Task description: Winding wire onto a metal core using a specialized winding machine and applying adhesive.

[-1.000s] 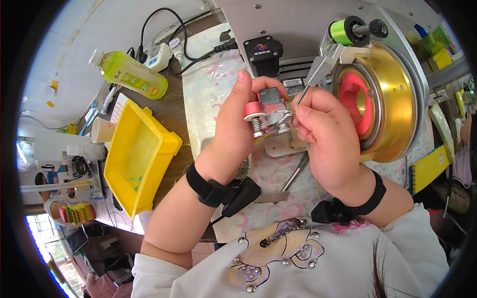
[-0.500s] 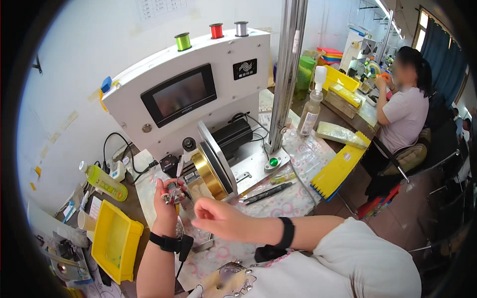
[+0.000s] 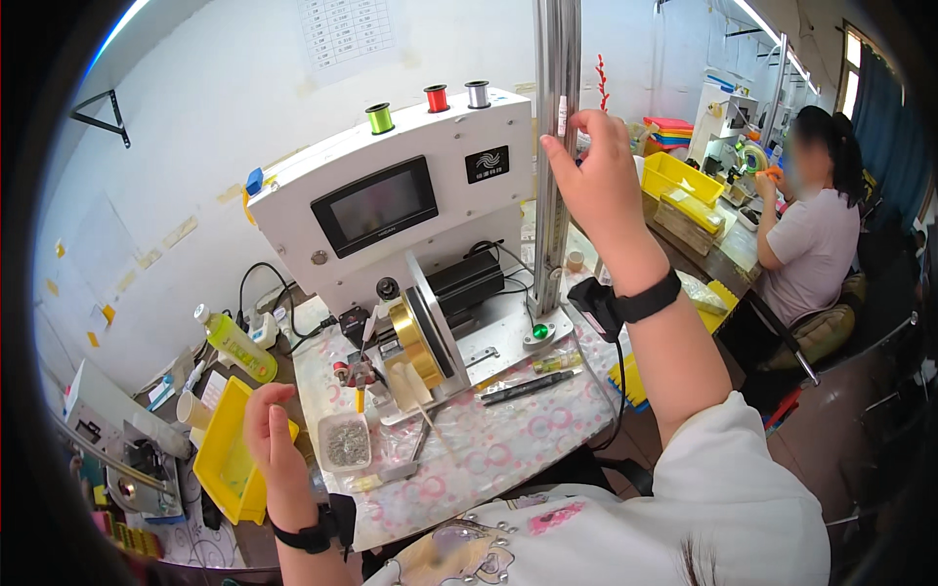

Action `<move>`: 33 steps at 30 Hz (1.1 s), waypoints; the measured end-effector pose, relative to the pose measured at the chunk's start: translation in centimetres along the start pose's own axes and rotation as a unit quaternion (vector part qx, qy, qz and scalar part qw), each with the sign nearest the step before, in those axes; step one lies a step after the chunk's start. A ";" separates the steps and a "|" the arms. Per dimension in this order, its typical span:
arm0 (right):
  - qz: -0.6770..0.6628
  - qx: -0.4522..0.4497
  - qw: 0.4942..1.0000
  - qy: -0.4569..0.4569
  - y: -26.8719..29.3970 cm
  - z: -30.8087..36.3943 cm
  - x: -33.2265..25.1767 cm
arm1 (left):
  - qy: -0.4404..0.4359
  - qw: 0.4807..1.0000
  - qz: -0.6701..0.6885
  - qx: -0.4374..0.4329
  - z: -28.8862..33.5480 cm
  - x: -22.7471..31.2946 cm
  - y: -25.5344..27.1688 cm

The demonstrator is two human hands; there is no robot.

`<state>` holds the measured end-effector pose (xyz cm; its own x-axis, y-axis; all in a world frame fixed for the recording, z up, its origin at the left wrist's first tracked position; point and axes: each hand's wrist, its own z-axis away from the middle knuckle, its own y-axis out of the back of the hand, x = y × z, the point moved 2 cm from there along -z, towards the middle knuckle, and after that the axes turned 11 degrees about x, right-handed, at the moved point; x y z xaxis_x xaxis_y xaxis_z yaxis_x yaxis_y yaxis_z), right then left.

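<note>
My right hand (image 3: 611, 181) is raised beside the upright metal post (image 3: 549, 210), thumb and forefinger apart; its other fingers are partly hidden. Just above it shows a thin red twig-like thing (image 3: 602, 83), apparently behind. Low on the left, my left hand (image 3: 276, 444) is loosely curled with nothing seen in it, near a yellow bin (image 3: 227, 459). Between the arms stands a white machine (image 3: 293, 220) with a dark screen (image 3: 376, 207) and a brass-coloured drum (image 3: 417, 342). A small metal clamp fixture (image 3: 357, 371) sits before the drum. Below it, a clear dish (image 3: 346, 442) holds small metallic bits.
Green, red and silver spools stand on the machine's top. A drink bottle (image 3: 234, 342) and a paper cup (image 3: 193, 410) are at the left. Pens (image 3: 532, 386) lie on the patterned table cover (image 3: 508, 439). At the right another person (image 3: 811, 215) sits working.
My right hand has gone from beside the drum up to the post. My left hand has left the clamp fixture and drawn back left. The dish is now uncovered, and the view has shifted.
</note>
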<state>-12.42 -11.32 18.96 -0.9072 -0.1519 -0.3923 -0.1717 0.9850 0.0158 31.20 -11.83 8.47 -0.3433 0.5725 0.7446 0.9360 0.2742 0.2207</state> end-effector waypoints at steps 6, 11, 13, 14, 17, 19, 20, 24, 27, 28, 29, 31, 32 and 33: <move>-0.084 -0.054 0.994 -0.052 -0.1 -1.2 2.4 | -0.086 0.996 -0.021 -0.015 0.4 4.5 -1.9; -0.361 -0.148 0.870 -0.302 1.3 -1.3 2.1 | -0.049 0.991 0.116 -0.053 -0.8 8.3 -5.7; -0.461 -0.194 0.785 -0.366 2.5 -0.8 1.0 | -0.016 0.979 0.178 -0.095 -1.4 9.8 -8.0; -0.490 -0.212 0.758 -0.374 3.0 -0.6 0.3 | -0.015 0.976 0.180 -0.121 -1.8 10.5 -9.4; -0.529 -0.232 0.731 -0.363 3.9 0.1 -1.6 | -0.059 0.964 0.174 -0.193 -2.3 12.7 -13.7; -0.539 -0.242 0.727 -0.350 4.2 0.1 -2.7 | -0.070 0.961 0.165 -0.210 -2.6 14.0 -15.9; -0.543 -0.251 0.723 -0.346 4.3 0.1 -3.1 | -0.076 0.959 0.160 -0.219 -2.7 14.5 -16.8; -0.533 -0.264 0.745 -0.303 4.4 -0.1 -4.2 | 0.038 0.928 0.258 -0.265 -2.9 15.9 -18.6; -0.549 -0.255 0.727 -0.323 4.4 0.1 -4.5 | 0.096 0.910 0.295 -0.274 -2.9 16.3 -19.3; -0.539 -0.253 0.733 -0.328 4.4 0.1 -4.5 | 0.089 0.911 0.302 -0.266 -3.0 16.3 -19.5; -0.539 -0.251 0.733 -0.330 4.4 0.2 -4.6 | 0.081 0.911 0.318 -0.250 -3.1 16.3 -19.7; -0.543 -0.247 0.731 -0.331 4.4 0.2 -4.7 | 0.065 0.908 0.353 -0.218 -3.2 16.1 -20.1; -0.546 -0.247 0.729 -0.332 4.4 0.2 -4.7 | 0.063 0.911 0.348 -0.211 -3.2 15.8 -20.1; -0.557 -0.246 0.721 -0.330 4.4 0.2 -4.8 | 0.062 0.915 0.343 -0.204 -3.2 15.6 -20.0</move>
<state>-8.78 -6.21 20.72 0.2519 -0.5944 -0.7637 -0.9156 0.1091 -0.3870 7.39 -10.84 17.66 0.3233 0.4035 0.8560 0.8879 -0.4422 -0.1269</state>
